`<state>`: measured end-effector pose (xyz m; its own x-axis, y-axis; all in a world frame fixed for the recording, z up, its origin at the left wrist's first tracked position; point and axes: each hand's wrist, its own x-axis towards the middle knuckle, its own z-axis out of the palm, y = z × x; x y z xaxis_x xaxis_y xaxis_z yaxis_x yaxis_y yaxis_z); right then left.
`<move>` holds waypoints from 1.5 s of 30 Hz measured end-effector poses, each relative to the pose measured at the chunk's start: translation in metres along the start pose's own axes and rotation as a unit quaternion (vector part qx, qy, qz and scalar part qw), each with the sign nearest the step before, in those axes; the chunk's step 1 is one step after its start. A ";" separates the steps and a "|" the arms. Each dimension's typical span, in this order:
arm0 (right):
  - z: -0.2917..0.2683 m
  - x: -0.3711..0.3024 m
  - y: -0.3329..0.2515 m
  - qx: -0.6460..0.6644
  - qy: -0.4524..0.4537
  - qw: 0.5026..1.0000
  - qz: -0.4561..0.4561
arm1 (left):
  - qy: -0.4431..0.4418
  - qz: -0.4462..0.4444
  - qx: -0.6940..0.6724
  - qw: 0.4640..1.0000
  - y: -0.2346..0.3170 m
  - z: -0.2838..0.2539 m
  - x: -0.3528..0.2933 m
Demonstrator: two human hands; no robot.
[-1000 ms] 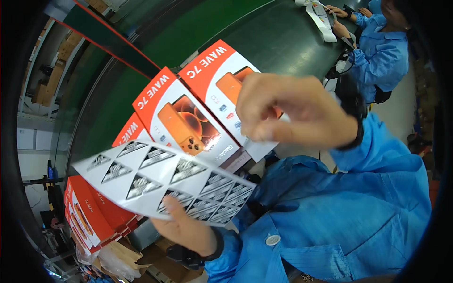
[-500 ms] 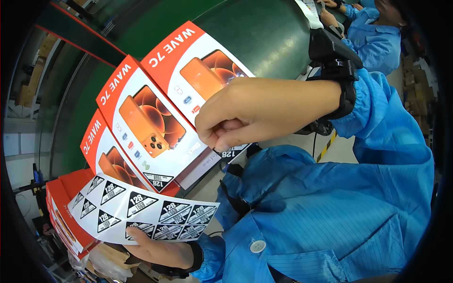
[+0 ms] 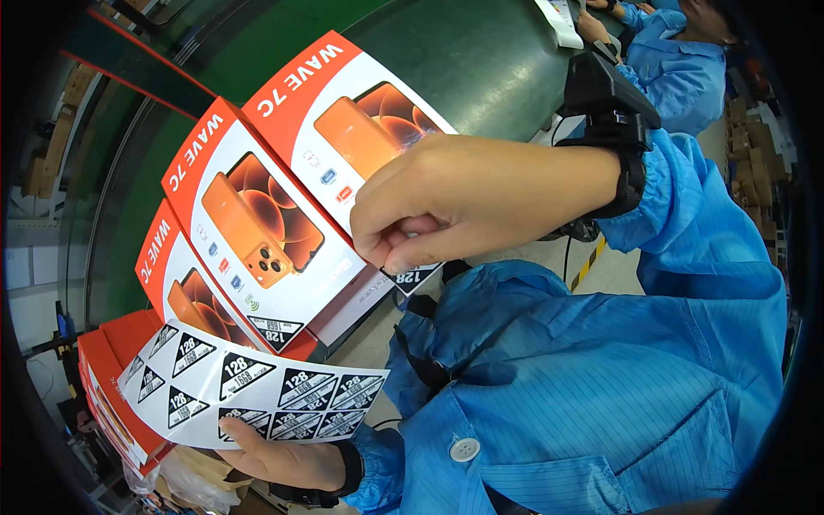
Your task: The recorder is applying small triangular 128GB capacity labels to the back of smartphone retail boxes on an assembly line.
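In my left hand (image 3: 279,457) is a white sheet of black triangular stickers (image 3: 206,416), gripped at its lower edge with the thumb on top. My right hand (image 3: 481,197) is curled over the near corner of the farthest-right phone box (image 3: 343,112). Its thumb and bent fingers are pinched at the edge of a black triangular sticker (image 3: 417,278) on that corner. Whether the sticker lies fully flat is hidden by the hand. Left of it, the middle phone box (image 3: 257,223) carries a like sticker (image 3: 276,332) on its near corner. The sheet partly covers a third phone box (image 3: 180,283).
More red and white boxes (image 3: 120,386) stand at the lower left, above a clear plastic bag (image 3: 193,481). A green work surface (image 3: 481,69) runs behind the boxes. Another person in blue (image 3: 674,69) works at the upper right, hands by a white paper (image 3: 558,21).
The boxes and sticker sheet appear slightly farther left in view. My right hand keeps its pinch at the box corner, and my left hand still holds the sheet.
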<state>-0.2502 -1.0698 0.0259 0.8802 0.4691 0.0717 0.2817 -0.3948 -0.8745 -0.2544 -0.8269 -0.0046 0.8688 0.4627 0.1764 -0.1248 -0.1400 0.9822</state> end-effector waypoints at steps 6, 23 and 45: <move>0.008 0.001 0.010 -0.107 0.011 0.990 -0.096 | -0.004 -0.014 -0.005 1.000 0.003 -0.004 0.001; -0.006 -0.002 0.029 -0.295 0.353 0.888 -0.025 | -0.170 -0.114 -0.157 0.966 0.000 -0.052 0.098; -0.207 -0.194 0.179 0.270 0.408 0.841 0.232 | -0.615 -0.187 -0.154 0.750 -0.010 0.360 -0.004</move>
<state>-0.2920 -1.3946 -0.0451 0.8780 -0.4223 -0.2252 -0.1855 0.1335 -0.9735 -0.0839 -1.1428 -0.0386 0.6317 -0.7657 -0.1209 0.2977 0.0955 0.9499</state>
